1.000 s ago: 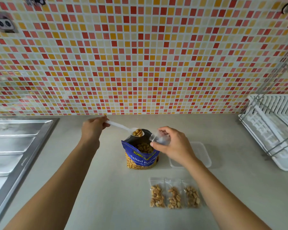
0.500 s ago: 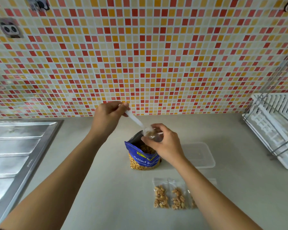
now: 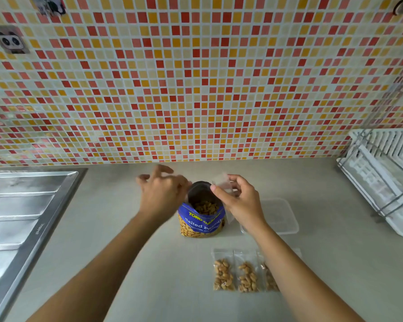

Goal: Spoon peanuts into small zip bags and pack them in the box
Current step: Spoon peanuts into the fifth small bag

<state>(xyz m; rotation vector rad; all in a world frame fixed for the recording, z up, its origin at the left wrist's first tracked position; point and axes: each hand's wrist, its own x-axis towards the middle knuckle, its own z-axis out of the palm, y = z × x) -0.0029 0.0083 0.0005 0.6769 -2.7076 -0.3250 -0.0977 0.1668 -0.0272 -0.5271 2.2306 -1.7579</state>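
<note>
Our right hand (image 3: 240, 203) pinches a small clear zip bag (image 3: 222, 182) over the blue peanut pouch (image 3: 203, 220). Our left hand (image 3: 161, 196) spreads blurred, empty fingers.

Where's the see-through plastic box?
In the head view, the clear plastic box sits on the grey counter, right of the blue peanut bag, just beyond the right hand.

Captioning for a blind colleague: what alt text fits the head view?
A right hand pinches a small zip bag by an open peanut bag; the left hand hovers beside it, fingers spread. Three filled bags lie nearer on the counter.
</note>
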